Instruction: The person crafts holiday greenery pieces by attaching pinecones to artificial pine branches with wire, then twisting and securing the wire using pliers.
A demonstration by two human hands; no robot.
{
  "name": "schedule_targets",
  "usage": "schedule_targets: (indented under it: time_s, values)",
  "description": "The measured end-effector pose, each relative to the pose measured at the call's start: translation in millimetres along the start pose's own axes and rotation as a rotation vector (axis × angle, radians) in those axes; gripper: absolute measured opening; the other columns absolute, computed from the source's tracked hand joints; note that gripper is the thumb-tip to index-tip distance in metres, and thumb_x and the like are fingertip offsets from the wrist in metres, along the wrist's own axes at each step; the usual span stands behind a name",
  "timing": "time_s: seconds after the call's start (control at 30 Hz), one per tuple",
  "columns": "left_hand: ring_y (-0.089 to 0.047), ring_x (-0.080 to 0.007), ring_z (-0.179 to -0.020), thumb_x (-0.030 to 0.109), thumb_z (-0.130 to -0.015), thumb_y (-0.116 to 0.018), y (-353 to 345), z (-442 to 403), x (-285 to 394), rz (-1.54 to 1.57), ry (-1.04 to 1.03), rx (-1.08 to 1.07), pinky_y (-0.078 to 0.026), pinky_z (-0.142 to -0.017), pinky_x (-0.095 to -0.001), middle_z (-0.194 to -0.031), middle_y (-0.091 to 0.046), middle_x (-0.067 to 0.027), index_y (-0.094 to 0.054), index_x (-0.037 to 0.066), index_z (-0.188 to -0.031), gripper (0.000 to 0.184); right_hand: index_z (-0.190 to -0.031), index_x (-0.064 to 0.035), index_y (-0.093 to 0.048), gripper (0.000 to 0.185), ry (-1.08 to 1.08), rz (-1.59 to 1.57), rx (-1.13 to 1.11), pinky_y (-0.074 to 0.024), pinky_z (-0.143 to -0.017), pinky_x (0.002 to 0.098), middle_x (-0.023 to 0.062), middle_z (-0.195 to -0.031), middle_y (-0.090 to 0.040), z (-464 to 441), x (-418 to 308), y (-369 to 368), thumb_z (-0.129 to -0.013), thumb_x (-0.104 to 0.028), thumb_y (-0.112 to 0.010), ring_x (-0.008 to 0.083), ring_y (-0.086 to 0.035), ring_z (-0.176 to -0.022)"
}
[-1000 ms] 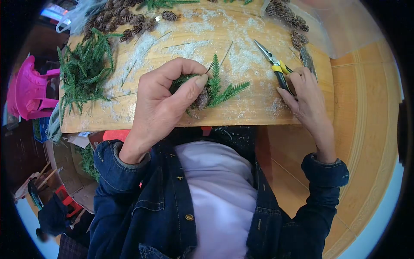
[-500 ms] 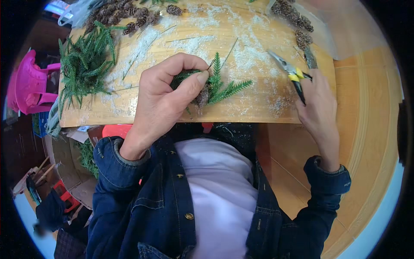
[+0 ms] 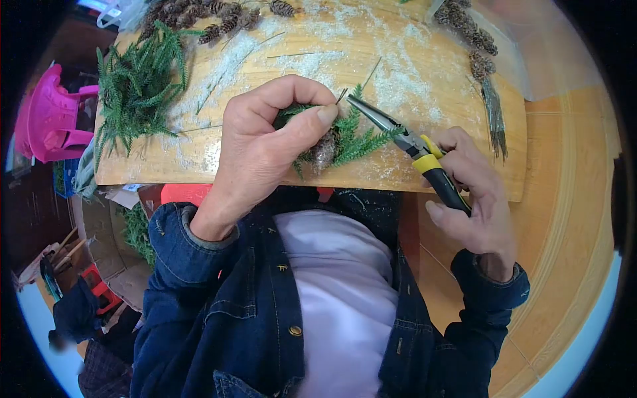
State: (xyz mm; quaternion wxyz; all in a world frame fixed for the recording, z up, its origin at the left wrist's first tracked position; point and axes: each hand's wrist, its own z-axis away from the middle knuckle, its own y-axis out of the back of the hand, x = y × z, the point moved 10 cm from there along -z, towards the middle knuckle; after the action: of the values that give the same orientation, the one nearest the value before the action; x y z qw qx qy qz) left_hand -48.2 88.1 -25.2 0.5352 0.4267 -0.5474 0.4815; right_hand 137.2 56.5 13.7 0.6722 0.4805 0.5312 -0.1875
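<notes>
My left hand [image 3: 269, 139] pinches thin wire ends [image 3: 342, 97] that stick up past the thumb. Below the fingers hang green sprigs [image 3: 361, 144] and a pine cone [image 3: 324, 151], partly hidden by the hand. My right hand [image 3: 474, 189] is wrapped round the black and yellow handles of needle-nose pliers [image 3: 431, 166]. The pliers point up and left across the sprigs, with their tip close beside the wire ends; whether they touch is too small to tell.
On the wooden table [image 3: 265, 169] lie a pile of green sprigs [image 3: 141, 93], pine cones [image 3: 229, 16], more cones [image 3: 468, 26], a bundle of wires [image 3: 493, 119] and white grains. A pink chair [image 3: 50, 119] stands left. A person [image 3: 79, 312] is at lower left.
My right hand has lifted the pliers from the table's right side and brought them left to the wire ends. My left hand keeps its pinch.
</notes>
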Motion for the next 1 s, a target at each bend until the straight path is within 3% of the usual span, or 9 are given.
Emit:
schedule_targets:
  time_s: [0.37, 0.47, 0.73, 1.0]
  values:
    - [-0.055, -0.0045, -0.074, 0.004, -0.085, -0.060, 0.0, -0.9, -2.1, -0.007, -0.011, -0.023, -0.043, -0.067, -0.0180, -0.088, -0.067, -0.0052, -0.063, -0.001, -0.096, 0.013, -0.090, 0.0021, -0.054, 0.027, -0.018, -0.029, -0.064, -0.0359, -0.083, 0.0301, 0.0121, -0.096, -0.046, -6.4, 5.5, -7.5, -0.065, -0.005, -0.061, 0.0246, -0.045, -0.092]
    - [-0.055, -0.0049, -0.074, 0.004, -0.085, -0.061, -1.4, -1.3, -3.7, 0.006, 0.014, -0.042, -0.044, -0.067, -0.0181, -0.089, -0.067, -0.0055, -0.063, -0.001, -0.096, 0.013, -0.079, -0.0011, -0.054, 0.024, -0.132, -0.004, -0.021, -0.0341, -0.082, 0.0316, 0.0105, -0.094, -0.047, -6.4, 14.3, -7.5, -0.060, -0.014, -0.060, 0.0238, -0.046, -0.090]
    - [-0.057, -0.0061, -0.075, 0.004, -0.084, -0.062, -1.4, -1.5, -7.5, 0.026, 0.037, -0.025, -0.045, -0.069, -0.0191, -0.087, -0.067, -0.0051, -0.063, -0.002, -0.096, 0.013, -0.081, -0.0012, -0.054, 0.020, -0.063, -0.042, -0.034, -0.0341, -0.082, 0.0306, 0.0100, -0.094, -0.047, -7.3, 11.9, -7.4, -0.063, -0.009, -0.057, 0.0225, -0.046, -0.089]
    - [-0.058, -0.0069, -0.077, 0.003, -0.083, -0.062, -3.1, -2.2, -11.1, 0.026, 0.080, -0.027, -0.046, -0.071, -0.0202, -0.086, -0.066, -0.0051, -0.063, -0.002, -0.094, 0.012, -0.082, -0.0008, -0.054, 0.022, -0.072, -0.013, -0.043, -0.0342, -0.083, 0.0316, 0.0099, -0.095, -0.048, -7.3, 18.3, -9.5, -0.063, -0.012, -0.058, 0.0228, -0.046, -0.090]
